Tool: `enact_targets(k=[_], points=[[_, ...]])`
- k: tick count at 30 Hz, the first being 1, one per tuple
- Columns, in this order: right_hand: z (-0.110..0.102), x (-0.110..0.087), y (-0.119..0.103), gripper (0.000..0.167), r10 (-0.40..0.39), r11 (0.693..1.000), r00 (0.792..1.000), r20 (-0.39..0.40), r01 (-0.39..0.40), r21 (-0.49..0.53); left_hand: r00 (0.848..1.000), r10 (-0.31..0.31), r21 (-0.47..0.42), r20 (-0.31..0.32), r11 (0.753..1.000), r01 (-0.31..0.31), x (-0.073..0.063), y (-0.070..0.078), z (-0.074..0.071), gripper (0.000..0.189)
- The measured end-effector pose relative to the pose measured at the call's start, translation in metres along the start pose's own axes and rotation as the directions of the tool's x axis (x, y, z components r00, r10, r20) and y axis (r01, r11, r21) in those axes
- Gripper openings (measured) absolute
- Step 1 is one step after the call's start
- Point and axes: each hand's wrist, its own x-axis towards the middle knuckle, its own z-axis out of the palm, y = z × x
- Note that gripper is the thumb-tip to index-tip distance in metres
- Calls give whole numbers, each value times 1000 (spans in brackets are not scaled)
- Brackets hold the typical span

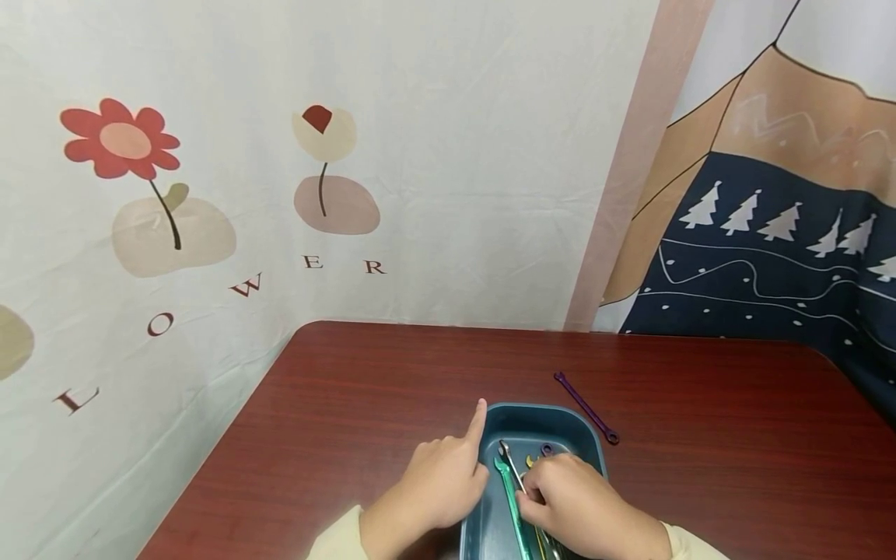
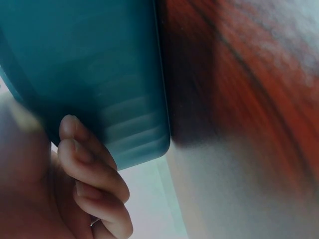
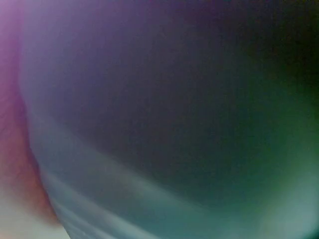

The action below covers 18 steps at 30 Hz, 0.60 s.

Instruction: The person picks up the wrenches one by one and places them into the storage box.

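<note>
A blue-green tray (image 1: 539, 411) on the table holds several wrenches. My left hand (image 1: 444, 478) grips its left side, thumb at the rim and index finger pointing forward along it. In the left wrist view, the other fingers (image 2: 92, 164) curl by the tray's outer wall (image 2: 124, 84). My right hand (image 1: 577, 498) reaches inside, thumb and index finger pinching a silver wrench (image 1: 513, 465). Beside that lies a green wrench (image 1: 511, 498). A yellow wrench (image 1: 530, 461) and a purple ring end (image 1: 547, 449) show by the knuckles, partly hidden. The right wrist view is dark and blurred.
A purple wrench (image 1: 586, 408) lies on the red-brown table (image 1: 392, 373), just beyond the tray's far right corner. Behind the table hangs a printed cloth (image 1: 476, 155) with flowers and letters. A dark blue section with white trees (image 1: 756, 225) is at the right.
</note>
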Motion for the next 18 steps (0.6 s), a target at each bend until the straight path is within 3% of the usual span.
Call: enact_targets(k=[9,18], points=[[5,-1,0,48,-30,1000,999,15,30,10,1000,2,10,0,1000,-2,-1,0,0,82],[11,-1,2,46,-34,996,997,74,27,88,1000,1,9,2,1000,-1,-1,0,0,82]])
